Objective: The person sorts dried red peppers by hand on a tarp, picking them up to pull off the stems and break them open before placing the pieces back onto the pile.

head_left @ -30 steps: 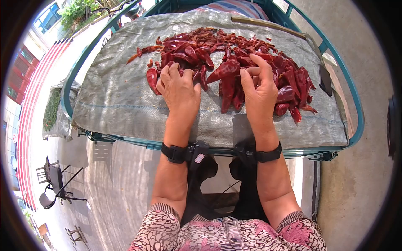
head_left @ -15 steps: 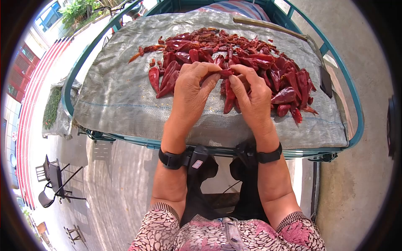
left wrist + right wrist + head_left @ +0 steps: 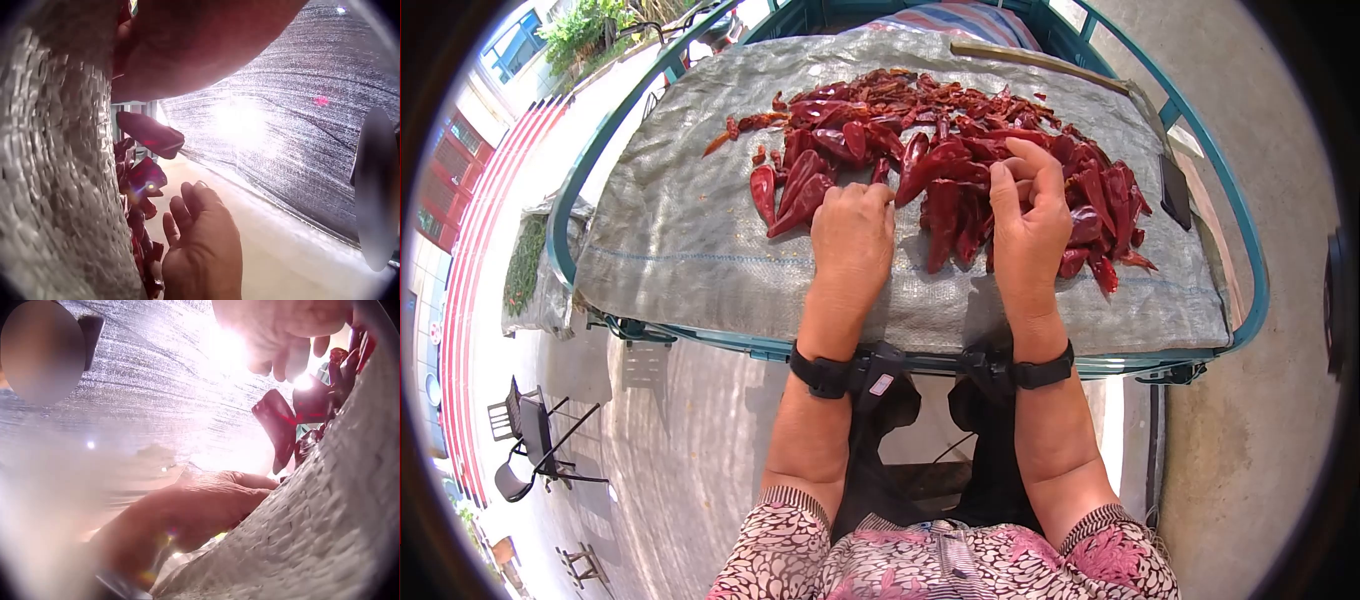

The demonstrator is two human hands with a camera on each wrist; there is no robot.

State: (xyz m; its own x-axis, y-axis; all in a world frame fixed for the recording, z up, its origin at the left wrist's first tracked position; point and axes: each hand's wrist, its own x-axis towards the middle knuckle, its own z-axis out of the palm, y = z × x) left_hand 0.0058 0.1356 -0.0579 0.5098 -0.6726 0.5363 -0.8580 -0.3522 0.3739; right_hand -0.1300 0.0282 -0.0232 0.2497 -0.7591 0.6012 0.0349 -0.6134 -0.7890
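Observation:
Dark red dried peppers [image 3: 941, 215] lie in a broad pile on a grey woven sheet [image 3: 700, 290]. My left hand [image 3: 852, 235] is back-up at the pile's near edge, beside two long peppers; its fingertips point down and are hidden. The right wrist view shows that left hand [image 3: 194, 500] low against the weave. Right of it, my right hand [image 3: 1032, 230] hovers at the front of the pile, thumb and forefinger apart, nothing visible between them. In the left wrist view, the right hand [image 3: 203, 250] has its fingers loosely bent near peppers [image 3: 150, 134].
Teal rails [image 3: 1245, 240] surround the sheet. A wooden strip [image 3: 1040, 65] lies along its far edge, and a dark flat object [image 3: 1175, 193] at its right. Striped cloth [image 3: 960, 25] is behind. Folding chairs [image 3: 535, 430] stand on the ground at left.
Half a second ago both hands met at a pepper between their fingertips. Now they are apart: the left is lower with fingers turned down, the right has shifted right and its fingers have spread.

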